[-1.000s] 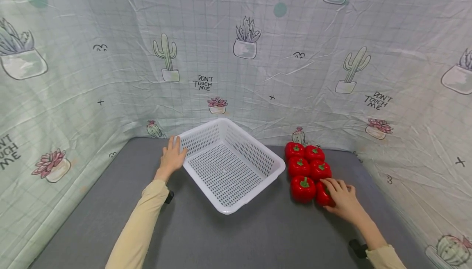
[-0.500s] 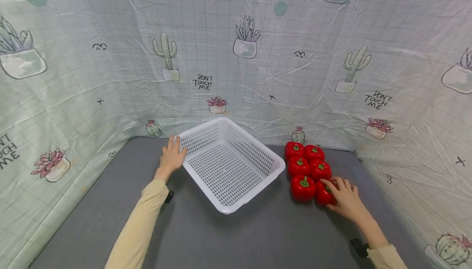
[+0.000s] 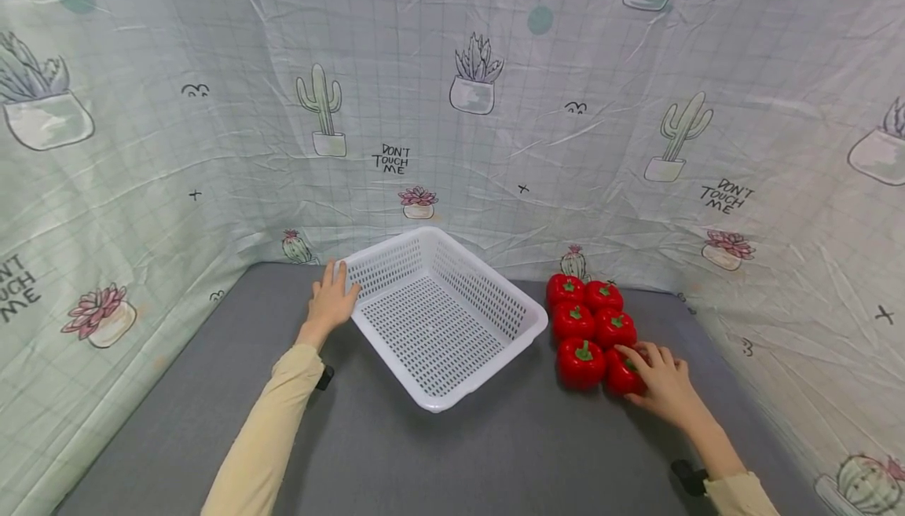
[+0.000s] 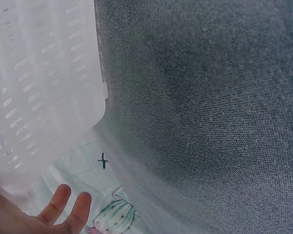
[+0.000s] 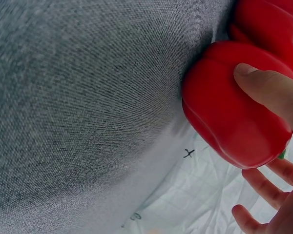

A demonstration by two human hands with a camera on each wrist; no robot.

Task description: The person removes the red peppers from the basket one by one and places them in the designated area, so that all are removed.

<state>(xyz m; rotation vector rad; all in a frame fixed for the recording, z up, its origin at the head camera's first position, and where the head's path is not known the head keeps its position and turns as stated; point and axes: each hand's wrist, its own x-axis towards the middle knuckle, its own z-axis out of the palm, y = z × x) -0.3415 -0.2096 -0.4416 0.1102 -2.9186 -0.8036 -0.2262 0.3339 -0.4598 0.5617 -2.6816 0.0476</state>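
Note:
At the left corner of a white perforated plastic basket (image 3: 475, 280), my left hand (image 3: 329, 305) rests on the rim. Two of its fingers (image 4: 79, 212) stretch out straight beside the basket's outer wall in the left wrist view; the rest of that hand is mostly out of that view. My right hand (image 3: 668, 392) holds the front right red bell pepper (image 3: 622, 376), thumb on one side and fingers on the other. That pepper still stands on the table beside its neighbours. The other red bell peppers (image 3: 581, 365), with green stems, stand in two close columns right of the basket.
Grey cloth covers the table (image 3: 488, 461). A hanging sheet (image 3: 396, 92) printed with cacti and writing encloses the back and both sides. The back peppers (image 3: 566, 290) stand close to the sheet.
My right hand has shifted very slightly to the right around the front right pepper. The left hand and the basket have stayed in place.

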